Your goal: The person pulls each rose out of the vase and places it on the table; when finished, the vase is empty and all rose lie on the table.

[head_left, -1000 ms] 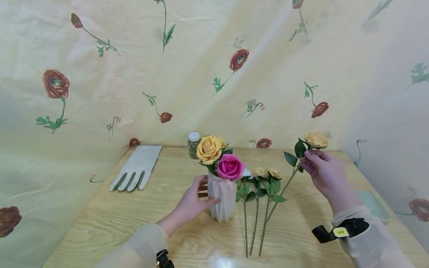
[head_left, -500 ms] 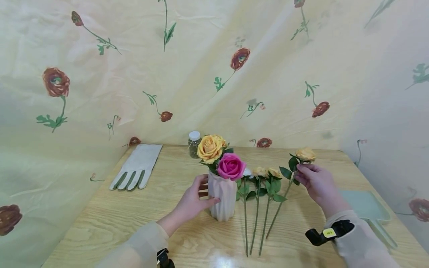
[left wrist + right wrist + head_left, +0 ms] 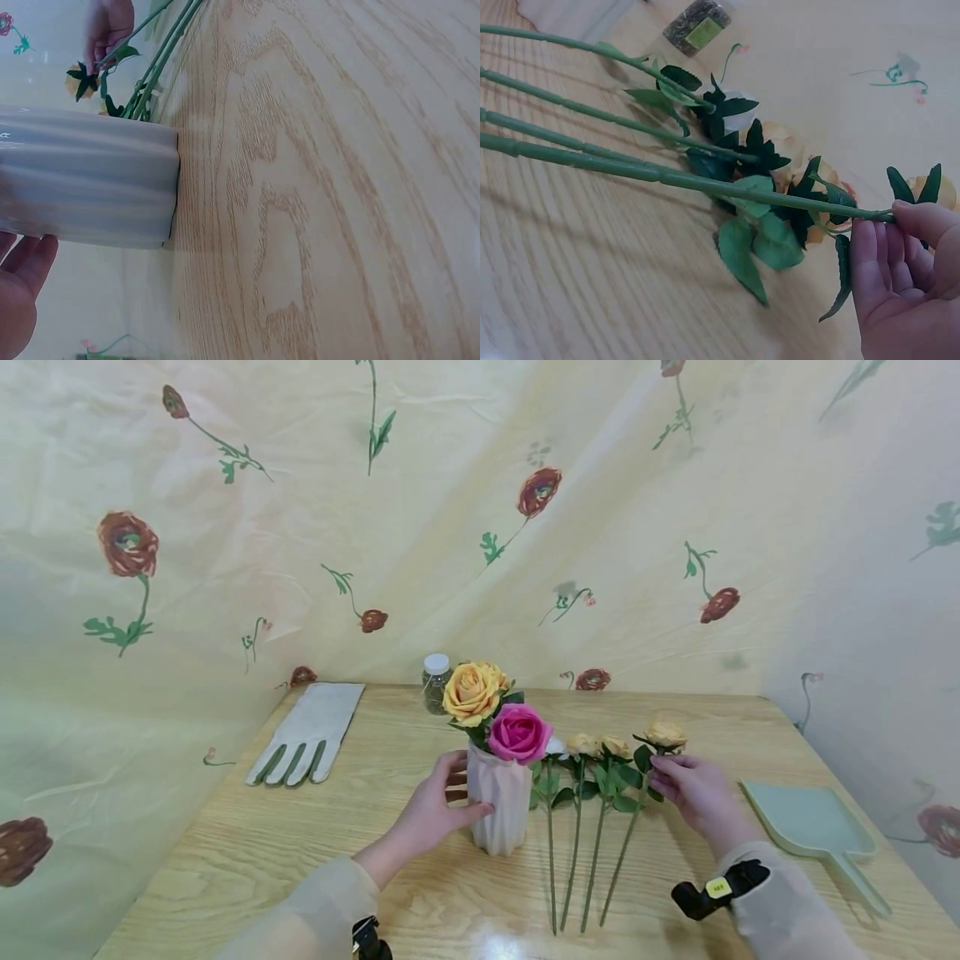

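Pale yellow in petal, the held rose (image 3: 664,735) has its bloom just beyond the right hand (image 3: 697,797). From my remote seat I see thumb and fingers pinching its stem directly below that bloom; the stem slants back towards me, left of the fingers. The left hand (image 3: 431,810) curls its fingers round the left side of a ribbed white vase (image 3: 498,810), upright on the worktop (image 3: 247,852). Above those fingers the vase bears yellow roses (image 3: 471,693) and a pink rose (image 3: 519,732). Between the two sets of fingers lie a white flower (image 3: 556,747) and two loose roses (image 3: 582,744), stems side by side.

Change: over the last second I note the right fingers coming down and leftward, taking the held rose from a raised, steeply slanted pose to a low one beside the row, its stem now nearly in line with the others. I judge it almost laid as the fourth of that row; whether its stem touches the worktop I cannot tell. The left fingers and the vase look unchanged. With the right arm shifted, the dustpan (image 3: 813,818), right of the right fingers, shows clear of the sleeve. Well left of the left fingers lies a glove (image 3: 311,727); beyond them, behind the vase, stands a lidded jar (image 3: 436,689).
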Available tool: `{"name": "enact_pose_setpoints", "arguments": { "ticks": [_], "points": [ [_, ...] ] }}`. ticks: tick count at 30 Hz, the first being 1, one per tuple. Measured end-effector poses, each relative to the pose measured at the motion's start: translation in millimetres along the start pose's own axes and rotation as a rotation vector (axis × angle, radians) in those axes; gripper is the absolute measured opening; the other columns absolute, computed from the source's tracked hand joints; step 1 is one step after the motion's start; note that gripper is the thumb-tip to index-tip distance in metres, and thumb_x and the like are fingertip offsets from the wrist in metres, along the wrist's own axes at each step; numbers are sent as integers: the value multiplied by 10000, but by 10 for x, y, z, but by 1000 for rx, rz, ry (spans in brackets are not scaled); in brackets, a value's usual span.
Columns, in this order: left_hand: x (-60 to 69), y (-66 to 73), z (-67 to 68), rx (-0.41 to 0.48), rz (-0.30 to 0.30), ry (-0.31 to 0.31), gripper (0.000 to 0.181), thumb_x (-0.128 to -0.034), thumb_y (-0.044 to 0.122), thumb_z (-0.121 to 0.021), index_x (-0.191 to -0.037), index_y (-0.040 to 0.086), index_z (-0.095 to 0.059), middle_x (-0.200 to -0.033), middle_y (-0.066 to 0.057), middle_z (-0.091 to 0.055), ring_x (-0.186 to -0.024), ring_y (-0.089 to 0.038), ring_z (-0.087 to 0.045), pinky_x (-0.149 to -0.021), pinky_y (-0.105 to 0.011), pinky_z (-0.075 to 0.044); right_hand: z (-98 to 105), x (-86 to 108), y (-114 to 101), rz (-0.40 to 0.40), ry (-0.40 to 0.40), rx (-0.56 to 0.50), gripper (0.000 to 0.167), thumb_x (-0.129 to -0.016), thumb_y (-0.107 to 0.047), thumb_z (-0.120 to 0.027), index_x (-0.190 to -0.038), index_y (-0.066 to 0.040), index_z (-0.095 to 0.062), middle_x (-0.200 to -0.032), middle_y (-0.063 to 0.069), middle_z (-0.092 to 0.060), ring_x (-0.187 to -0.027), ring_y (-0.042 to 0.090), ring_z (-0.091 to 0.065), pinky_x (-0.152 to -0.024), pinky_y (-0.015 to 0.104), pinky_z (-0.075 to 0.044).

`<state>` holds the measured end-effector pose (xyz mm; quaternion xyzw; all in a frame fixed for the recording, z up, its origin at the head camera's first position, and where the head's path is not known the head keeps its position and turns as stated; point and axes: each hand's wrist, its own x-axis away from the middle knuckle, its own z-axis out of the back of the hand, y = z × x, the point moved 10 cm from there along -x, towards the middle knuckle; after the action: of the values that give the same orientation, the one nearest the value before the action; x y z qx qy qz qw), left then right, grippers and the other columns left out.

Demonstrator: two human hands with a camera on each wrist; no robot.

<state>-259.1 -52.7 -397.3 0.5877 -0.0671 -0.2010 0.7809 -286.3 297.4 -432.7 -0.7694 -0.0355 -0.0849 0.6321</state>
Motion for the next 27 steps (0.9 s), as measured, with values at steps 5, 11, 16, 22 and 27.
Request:
{"name": "enact_pose_setpoints", "arguments": {
  "ticks": [5, 11, 16, 22, 27],
  "points": [
    [4, 4, 3, -10, 1, 1, 724, -808, 309, -748, -1374, 137, -331, -1343, -134, -436, -1134, -310, -516, -914, -423, -487, 49, -31, 126, -39, 18, 40, 41, -932, -90, -578, -953, -65, -603, -836, 1, -602, -746, 87, -617, -740, 198, -541],
    [4, -4, 5, -17, 13, 2, 724, -806, 312, -748, -1376, 151, -332, -1341, -123, -439, -1136, -305, -515, -909, -398, -492, 86, -68, 243, -65, 45, 90, 91, -923, -85, -590, -986, -20, -601, -818, -8, -616, -731, 86, -617, -721, 209, -548],
    [5, 1, -2, -8, 12, 0, 719, -809, 300, -748, -1375, 146, -333, -1339, -127, -438, -1137, -307, -514, -910, -403, -491, 93, -80, 321, -80, 55, 104, 296, -927, -66, -574, -1156, 111, -516, -833, -23, -619, -736, 79, -613, -725, 208, -546],
    [5, -3, -3, 3, 15, -3, 737, -807, 304, -749, -1387, 151, -321, -1355, -126, -428, -1149, -309, -504, -910, -394, -490, 50, -89, 362, -62, 36, 120, 525, -945, -68, -536, -1319, 209, -294, -888, -35, -606, -778, 64, -613, -756, 208, -538],
    [9, 7, -1, 2, 8, -3, 735, -808, 295, -748, -1387, 154, -319, -1357, -135, -426, -1150, -319, -502, -918, -412, -486, 10, -87, 354, -47, 14, 115, 559, -959, -63, -496, -1345, 226, -215, -925, -5, -581, -805, 59, -609, -789, 212, -530]
  ]
}}
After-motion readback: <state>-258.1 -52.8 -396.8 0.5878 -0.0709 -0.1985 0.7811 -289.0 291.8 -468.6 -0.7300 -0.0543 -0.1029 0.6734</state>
